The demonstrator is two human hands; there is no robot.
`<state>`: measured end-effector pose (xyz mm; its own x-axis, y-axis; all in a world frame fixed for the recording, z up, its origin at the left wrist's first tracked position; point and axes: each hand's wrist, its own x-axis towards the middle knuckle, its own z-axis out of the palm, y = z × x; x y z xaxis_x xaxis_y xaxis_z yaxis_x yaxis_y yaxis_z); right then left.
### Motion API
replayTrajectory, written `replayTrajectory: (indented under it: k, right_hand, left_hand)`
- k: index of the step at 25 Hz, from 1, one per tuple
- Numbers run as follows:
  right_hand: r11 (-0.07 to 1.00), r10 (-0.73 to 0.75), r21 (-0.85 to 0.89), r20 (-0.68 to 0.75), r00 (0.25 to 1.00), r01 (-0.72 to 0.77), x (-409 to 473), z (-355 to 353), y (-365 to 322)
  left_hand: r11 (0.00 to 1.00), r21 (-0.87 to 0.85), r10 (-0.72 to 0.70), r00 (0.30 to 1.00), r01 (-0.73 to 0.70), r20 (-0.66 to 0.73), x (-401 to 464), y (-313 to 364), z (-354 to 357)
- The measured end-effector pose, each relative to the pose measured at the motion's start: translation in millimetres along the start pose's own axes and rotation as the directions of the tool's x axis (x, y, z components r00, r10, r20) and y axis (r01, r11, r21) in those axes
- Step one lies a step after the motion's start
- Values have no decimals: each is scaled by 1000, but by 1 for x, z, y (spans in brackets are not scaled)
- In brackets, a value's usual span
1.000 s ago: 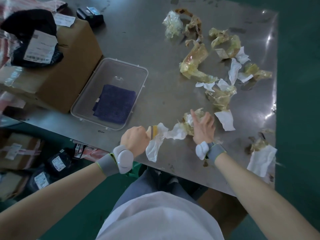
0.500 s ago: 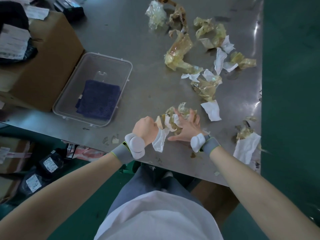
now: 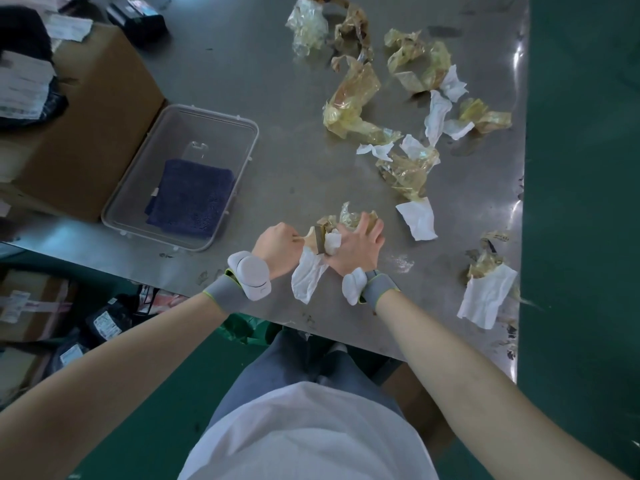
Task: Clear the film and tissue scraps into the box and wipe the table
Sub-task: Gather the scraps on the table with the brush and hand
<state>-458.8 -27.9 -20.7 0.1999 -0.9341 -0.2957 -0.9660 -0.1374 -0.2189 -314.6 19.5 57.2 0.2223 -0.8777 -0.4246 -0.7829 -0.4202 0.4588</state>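
Note:
Near the front edge of the steel table (image 3: 242, 81), my left hand (image 3: 280, 247) is a fist gripping a white tissue (image 3: 308, 277) and a small tan piece. Touching it, my right hand (image 3: 358, 245) curls over a wad of yellowish film and tissue (image 3: 348, 216), pressing it against the left hand. The clear plastic box (image 3: 251, 133) stands to the left, with a dark blue cloth (image 3: 192, 199) inside. More film scraps (image 3: 349, 102) and tissue scraps (image 3: 417, 220) lie across the right half of the table.
A cardboard carton (image 3: 86, 116) stands against the plastic box's left side. A black device (image 3: 138, 20) lies behind it. A tissue with film (image 3: 485, 296) sits by the table's right edge (image 3: 523, 202). Parcels (image 3: 31, 299) lie on the floor at the left.
My right hand has dragged the film wad leftward until it meets my left hand. The long tissue stretched between the hands is now bunched up. The left hand stays shut.

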Motion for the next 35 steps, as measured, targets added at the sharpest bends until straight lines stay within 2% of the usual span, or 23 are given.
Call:
replayTrajectory:
  k: [6,8,10,13,16,17,22,25,31,35]
  right_hand:
    - [999,-50,-15,3,999,50,5,-3,0]
    - [997,-76,2,11,997,75,6,-5,3]
    - [994,-103,27,33,994,102,5,-9,7]
    - [972,-99,220,46,994,86,-6,-23,18]
    - [812,-22,583,78,997,-28,-27,-42,24]
    - [789,-16,613,82,996,-37,-32,-46,27]
    - [854,-83,519,215,973,-42,-39,-45,45]
    - [901,-108,435,217,970,3,-39,-32,44]
    - [881,-71,470,22,997,53,-40,-26,42]
    - [827,-1,556,-141,990,80,-49,-51,52]
  left_hand:
    - [983,150,-76,981,104,-179,-19,-15,-25]
    - [971,200,-98,984,127,-147,-28,-17,-26]
    - [975,182,-118,990,130,-78,-34,-18,-19]
    - [997,38,-74,997,73,3,-33,-9,-1]
    - [999,-46,-12,1000,12,2,-30,8,12]
    - [999,-50,5,1000,-5,-14,-29,14,13]
    - [994,-107,-14,1000,12,-20,-23,26,10]
    - [986,-164,-39,999,41,15,-23,25,8]
    - [963,-262,-57,997,68,49,-26,32,8]
    - [967,-256,18,998,-2,59,-30,45,5]
